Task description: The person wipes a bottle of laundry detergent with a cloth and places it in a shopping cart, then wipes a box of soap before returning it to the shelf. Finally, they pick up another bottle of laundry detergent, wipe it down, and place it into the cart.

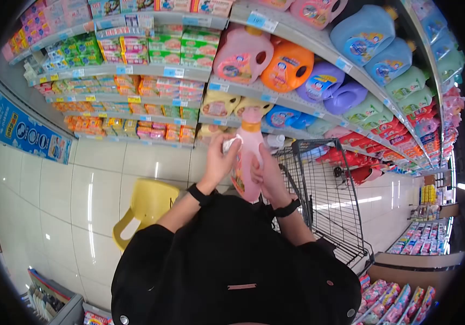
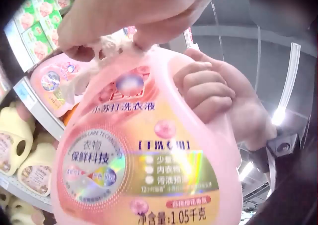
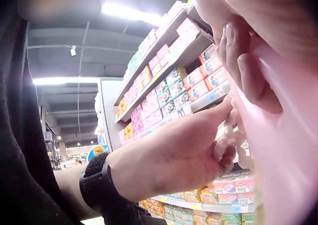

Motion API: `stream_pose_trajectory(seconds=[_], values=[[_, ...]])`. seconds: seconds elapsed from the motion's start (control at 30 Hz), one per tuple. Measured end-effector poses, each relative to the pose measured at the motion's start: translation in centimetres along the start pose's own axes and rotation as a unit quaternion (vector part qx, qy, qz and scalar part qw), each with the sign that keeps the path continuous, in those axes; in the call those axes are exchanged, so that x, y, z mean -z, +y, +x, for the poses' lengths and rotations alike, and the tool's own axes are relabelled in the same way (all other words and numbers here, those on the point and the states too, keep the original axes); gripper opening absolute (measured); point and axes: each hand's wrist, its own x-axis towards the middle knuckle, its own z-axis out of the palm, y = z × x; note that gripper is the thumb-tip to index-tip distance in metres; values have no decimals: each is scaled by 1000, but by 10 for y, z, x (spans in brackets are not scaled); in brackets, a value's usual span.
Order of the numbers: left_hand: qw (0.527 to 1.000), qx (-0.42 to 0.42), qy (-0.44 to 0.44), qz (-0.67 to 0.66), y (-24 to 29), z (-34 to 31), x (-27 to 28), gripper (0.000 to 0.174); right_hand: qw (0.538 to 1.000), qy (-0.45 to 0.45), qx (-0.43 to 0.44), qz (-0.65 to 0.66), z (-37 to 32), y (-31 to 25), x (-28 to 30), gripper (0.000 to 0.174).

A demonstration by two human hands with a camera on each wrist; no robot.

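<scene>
A pink laundry detergent bottle (image 1: 250, 143) with an orange-yellow cap is held in front of the body in the head view. Its printed label (image 2: 144, 150) faces the left wrist camera. My right hand (image 1: 266, 176) grips the bottle by its handle, fingers curled through the opening. At the bottle's upper side, my left hand (image 1: 220, 162) pinches a crumpled white tissue (image 2: 112, 45) against the surface. The right wrist view shows this tissue bunched between the left fingers, right at the bottle's side.
Shelves of detergent bottles (image 1: 288, 65) and boxed goods (image 1: 184, 46) stand ahead. A black wire shopping cart (image 1: 324, 195) is close on the right. At the left, a yellow plastic stool (image 1: 148, 203) stands on the tiled floor (image 1: 89, 179).
</scene>
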Motion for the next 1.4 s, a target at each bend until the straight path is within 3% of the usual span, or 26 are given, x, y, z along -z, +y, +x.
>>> stream_pose_trajectory(seconds=[0.07,0.17,0.47,0.57,0.63,0.73,0.87,0.93,1.0,1.1,1.13,1.17,1.2,1.33,1.4], values=[[998,-9,9,55,1,-5,-5,25,1000,-8,1,-14,0,-1,-3,47],[988,133,-70,34,26,-4,5,30,1000,-12,-6,-25,3,2,-8,47],[990,62,-11,129,25,18,20,27,996,-34,-32,-78,8,19,-13,47],[978,95,-68,171,1,5,12,26,999,-26,-44,-16,7,5,-16,48],[980,85,-98,150,-5,-4,10,24,999,-17,-28,31,9,-2,-13,48],[975,70,-153,143,-3,-15,6,24,999,1,32,-3,13,-9,-9,46],[992,62,-101,41,9,-11,-3,25,996,13,56,-70,4,-7,-14,47],[997,61,-54,-3,18,-1,-2,26,998,-3,19,-60,3,6,-6,48],[992,90,-83,15,11,4,0,26,997,-19,-30,-63,8,19,4,49],[985,114,-123,32,11,4,0,26,995,-45,-35,-78,10,25,7,48],[982,124,-141,16,20,4,0,26,993,-69,-15,-99,14,27,12,49],[978,135,-159,0,24,3,-1,26,994,-54,3,-100,18,27,15,52],[981,94,-171,23,23,0,-1,25,994,-39,20,-101,21,27,17,54],[964,127,-234,-23,33,-7,-12,27,996,-9,48,-80,26,17,24,57],[965,116,-234,-6,32,-5,-11,25,979,-3,82,-185,26,19,27,56]])
